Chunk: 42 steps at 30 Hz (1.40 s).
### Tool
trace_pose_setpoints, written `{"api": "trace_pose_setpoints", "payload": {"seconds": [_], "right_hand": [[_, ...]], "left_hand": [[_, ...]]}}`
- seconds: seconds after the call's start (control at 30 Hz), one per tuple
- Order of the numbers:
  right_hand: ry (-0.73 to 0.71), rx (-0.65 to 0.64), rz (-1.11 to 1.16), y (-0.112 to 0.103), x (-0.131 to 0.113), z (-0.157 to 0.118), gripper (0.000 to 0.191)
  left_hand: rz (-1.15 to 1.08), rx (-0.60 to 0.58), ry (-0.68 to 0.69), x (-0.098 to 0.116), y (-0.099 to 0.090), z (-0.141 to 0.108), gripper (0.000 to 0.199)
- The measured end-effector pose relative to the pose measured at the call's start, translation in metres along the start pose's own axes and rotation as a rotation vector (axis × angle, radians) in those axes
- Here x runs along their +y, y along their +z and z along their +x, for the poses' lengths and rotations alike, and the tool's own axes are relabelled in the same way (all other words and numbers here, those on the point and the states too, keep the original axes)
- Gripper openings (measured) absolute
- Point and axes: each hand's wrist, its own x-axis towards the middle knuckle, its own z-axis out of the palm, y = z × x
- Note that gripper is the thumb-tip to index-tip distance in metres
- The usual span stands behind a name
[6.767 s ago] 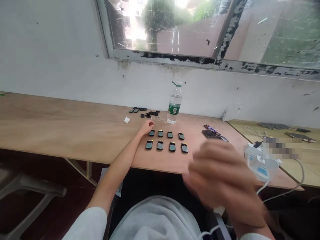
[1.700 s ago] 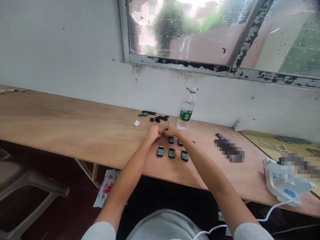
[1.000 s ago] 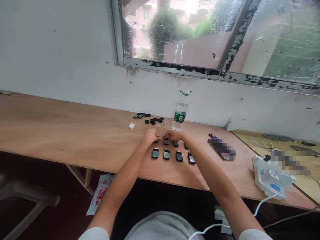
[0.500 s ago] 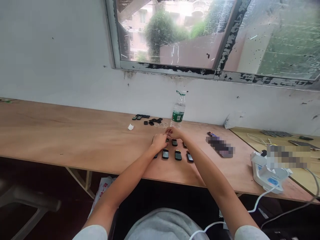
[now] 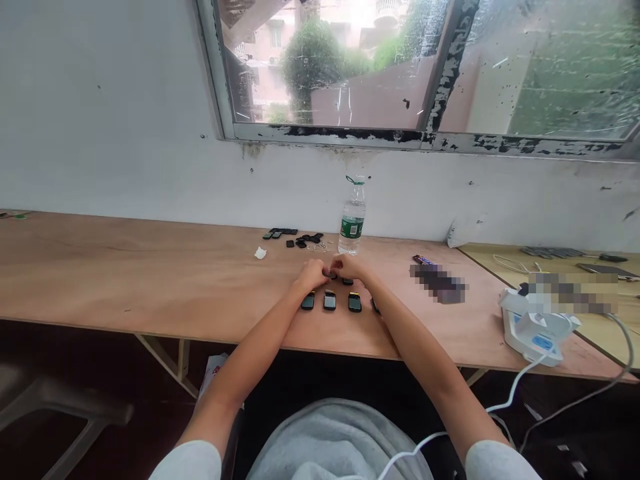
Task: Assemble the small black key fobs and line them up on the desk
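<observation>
My left hand (image 5: 313, 274) and my right hand (image 5: 347, 266) meet over the wooden table. Between their fingertips is a small dark device (image 5: 330, 274), pinched by my left fingers; my right fingers are closed at its other side, and whether they hold a separate part is too small to tell. Nearer the table's front edge lie small black devices in a row: one below my left hand (image 5: 308, 301), one with a pale screen (image 5: 329, 301) and one with a yellow strip on top (image 5: 355, 303). Another (image 5: 376, 305) is partly behind my right forearm.
Behind my hands stand a water bottle (image 5: 352, 228), small black parts (image 5: 310, 239) and a white scrap (image 5: 260, 253). A blurred dark object (image 5: 440, 284) lies to the right, and a white power strip (image 5: 535, 330) with cables stands further right.
My left hand has lifted a little and drawn left, uncovering more of the front-row device below it. The small dark device now shows between my hands. The view has shifted slightly.
</observation>
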Motion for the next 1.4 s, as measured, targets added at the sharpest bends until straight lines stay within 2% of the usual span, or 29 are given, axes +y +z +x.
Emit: {"api": "trace_pose_setpoints", "payload": {"seconds": [0.33,0.43,0.63,0.73,0.8,0.9,1.0,1.13,1.27,1.4], "right_hand": [[-0.061,-0.045,-0.001,-0.007,0.010,-0.002,0.031],[-0.065,0.002,0.012,-0.015,0.022,-0.002,0.028],[-0.139,0.052,0.062,-0.025,0.059,-0.016,0.044],[-0.182,0.051,0.067,-0.024,0.066,-0.023,0.046],[-0.180,0.031,0.063,-0.021,0.065,-0.025,0.046],[-0.170,-0.023,0.030,-0.018,0.058,-0.027,0.050],[-0.203,-0.033,-0.038,-0.017,0.054,-0.028,0.042],[-0.195,-0.015,-0.072,-0.018,0.058,-0.028,0.032],[-0.162,-0.003,-0.073,-0.018,0.061,-0.028,0.033],[-0.159,0.000,-0.068,-0.020,0.059,-0.031,0.042]], "left_hand": [[-0.039,0.008,-0.022,-0.001,-0.001,0.001,0.013],[-0.030,0.008,-0.025,-0.002,-0.001,0.003,0.019],[0.018,0.008,-0.034,-0.006,-0.003,0.009,0.030],[0.047,0.036,-0.045,-0.004,-0.004,0.008,0.032],[0.054,0.063,-0.031,0.002,-0.004,0.005,0.033],[0.035,0.087,0.057,0.023,0.000,0.003,0.036],[0.039,0.062,0.120,0.051,0.009,0.007,0.031],[0.108,0.026,0.105,0.077,0.016,0.015,0.026],[0.155,0.009,0.088,0.082,0.016,0.016,0.028],[0.168,0.003,0.067,0.072,0.013,0.012,0.020]]}}
